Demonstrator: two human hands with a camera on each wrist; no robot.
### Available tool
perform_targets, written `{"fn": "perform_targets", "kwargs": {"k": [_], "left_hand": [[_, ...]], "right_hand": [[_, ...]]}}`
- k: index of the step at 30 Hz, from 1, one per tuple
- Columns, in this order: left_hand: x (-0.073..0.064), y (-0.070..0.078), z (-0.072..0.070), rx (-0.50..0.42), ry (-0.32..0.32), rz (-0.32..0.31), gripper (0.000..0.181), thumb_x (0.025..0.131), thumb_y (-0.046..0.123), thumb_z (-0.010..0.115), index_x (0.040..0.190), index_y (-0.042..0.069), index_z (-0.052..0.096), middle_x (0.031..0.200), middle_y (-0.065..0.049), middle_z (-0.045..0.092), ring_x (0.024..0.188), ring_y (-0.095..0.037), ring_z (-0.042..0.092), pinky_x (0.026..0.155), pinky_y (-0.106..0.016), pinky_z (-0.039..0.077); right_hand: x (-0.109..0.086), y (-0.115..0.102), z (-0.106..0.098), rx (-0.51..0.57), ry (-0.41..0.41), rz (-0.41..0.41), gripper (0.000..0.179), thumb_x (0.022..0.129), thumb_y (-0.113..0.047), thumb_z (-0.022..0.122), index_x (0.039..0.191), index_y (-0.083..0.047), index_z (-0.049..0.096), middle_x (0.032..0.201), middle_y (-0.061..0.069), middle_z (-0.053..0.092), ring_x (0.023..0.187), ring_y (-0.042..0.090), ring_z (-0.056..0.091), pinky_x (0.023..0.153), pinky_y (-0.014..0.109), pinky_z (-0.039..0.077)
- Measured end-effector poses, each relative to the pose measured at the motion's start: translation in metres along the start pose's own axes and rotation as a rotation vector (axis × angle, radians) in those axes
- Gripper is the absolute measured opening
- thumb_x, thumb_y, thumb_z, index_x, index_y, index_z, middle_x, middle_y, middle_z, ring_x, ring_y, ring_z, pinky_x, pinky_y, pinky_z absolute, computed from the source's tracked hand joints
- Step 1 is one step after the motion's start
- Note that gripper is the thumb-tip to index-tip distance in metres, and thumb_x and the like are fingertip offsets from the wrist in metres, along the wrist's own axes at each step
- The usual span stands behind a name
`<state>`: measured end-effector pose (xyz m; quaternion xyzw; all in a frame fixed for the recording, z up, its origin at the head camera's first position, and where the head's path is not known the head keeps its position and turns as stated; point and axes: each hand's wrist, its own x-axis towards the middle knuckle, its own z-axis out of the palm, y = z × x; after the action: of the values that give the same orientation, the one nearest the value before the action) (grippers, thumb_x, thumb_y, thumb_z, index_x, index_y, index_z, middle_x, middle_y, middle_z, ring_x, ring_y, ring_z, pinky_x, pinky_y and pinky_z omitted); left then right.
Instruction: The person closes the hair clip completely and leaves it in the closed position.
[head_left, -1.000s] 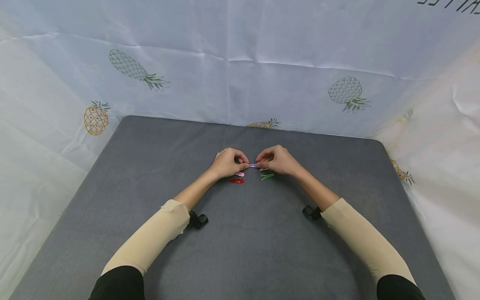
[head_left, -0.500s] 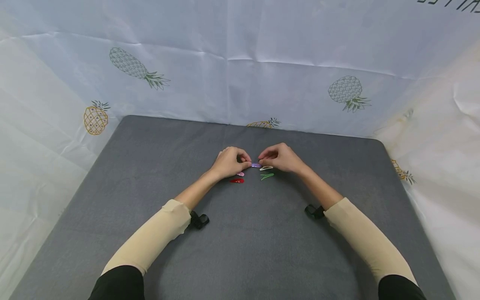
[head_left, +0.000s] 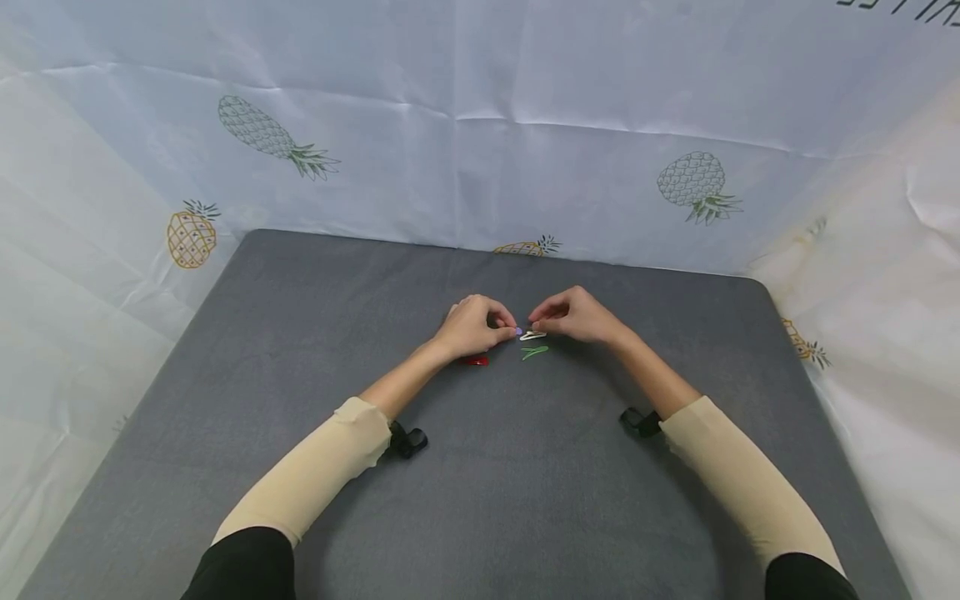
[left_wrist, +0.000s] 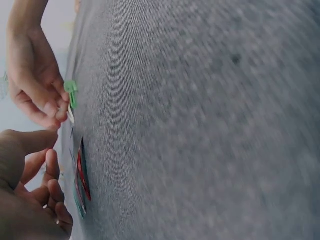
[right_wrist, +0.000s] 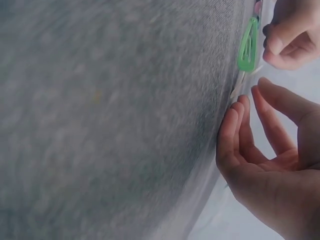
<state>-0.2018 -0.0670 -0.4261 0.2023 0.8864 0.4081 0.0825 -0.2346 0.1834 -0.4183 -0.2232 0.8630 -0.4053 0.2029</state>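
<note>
My left hand pinches a purple hair clip between thumb and finger. Only its tip shows in the head view. Just to the right, my right hand has its bent fingers and thumb near each other, with a small gap and nothing held in the right wrist view. Under its fingertips lies a white hair clip. A green snap hair clip lies nearer, its frame plain in the right wrist view. Close by the left hand sits a red hair clip, partly covered.
The clips lie on a grey cloth-covered table. Behind it hangs a pale curtain with pineapple prints. Both wrists wear a small black camera mount, the left mount and the right mount.
My right hand has let go of the purple hair clip and drawn right. My left hand has followed rightward with the clip, now covering the pink clip seen earlier.
</note>
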Motion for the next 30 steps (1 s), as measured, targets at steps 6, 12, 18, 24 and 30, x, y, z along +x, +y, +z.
{"fn": "perform_targets", "kwargs": {"k": [6,12,18,24,30], "left_hand": [[0.004,0.005,0.006,0.048,-0.012,0.02,0.009,0.099,0.023,0.081,0.098,0.016,0.086,0.091,0.0,0.081,0.08,-0.013,0.062,0.077,-0.03,0.033],[0.007,0.009,0.009,0.078,-0.023,-0.002,0.008,0.099,0.024,0.082,0.098,0.017,0.086,0.092,0.001,0.081,0.08,-0.014,0.06,0.076,-0.031,0.031],[0.01,0.006,0.01,0.093,-0.03,-0.029,0.009,0.098,0.026,0.083,0.099,0.018,0.086,0.094,0.002,0.081,0.084,-0.014,0.06,0.079,-0.033,0.028],[0.011,0.004,0.013,0.092,-0.04,-0.038,0.008,0.098,0.026,0.083,0.099,0.018,0.087,0.095,0.002,0.083,0.091,-0.016,0.061,0.081,-0.034,0.028],[0.011,0.007,0.016,0.114,-0.047,-0.035,0.01,0.098,0.027,0.083,0.101,0.019,0.087,0.098,0.003,0.084,0.1,-0.02,0.06,0.083,-0.035,0.03]], "right_hand": [[-0.004,0.002,-0.005,0.01,-0.03,0.014,0.02,0.1,-0.008,0.077,0.117,0.001,0.081,0.109,0.022,0.082,0.09,0.011,0.075,0.079,0.022,0.057],[-0.007,0.004,-0.008,0.033,-0.045,0.03,0.021,0.098,-0.007,0.079,0.117,0.002,0.081,0.107,0.022,0.082,0.085,0.007,0.073,0.078,0.022,0.057],[-0.008,0.006,-0.01,0.034,-0.052,0.04,0.022,0.097,-0.007,0.08,0.116,0.003,0.081,0.105,0.022,0.082,0.082,0.006,0.071,0.076,0.023,0.056],[-0.008,0.005,-0.009,0.013,-0.056,0.035,0.022,0.097,-0.006,0.08,0.116,0.003,0.081,0.103,0.022,0.081,0.079,0.004,0.067,0.074,0.022,0.054],[-0.009,0.005,-0.007,0.0,-0.043,0.044,0.021,0.097,-0.007,0.08,0.116,0.002,0.082,0.1,0.02,0.08,0.077,0.007,0.065,0.073,0.022,0.053]]}}
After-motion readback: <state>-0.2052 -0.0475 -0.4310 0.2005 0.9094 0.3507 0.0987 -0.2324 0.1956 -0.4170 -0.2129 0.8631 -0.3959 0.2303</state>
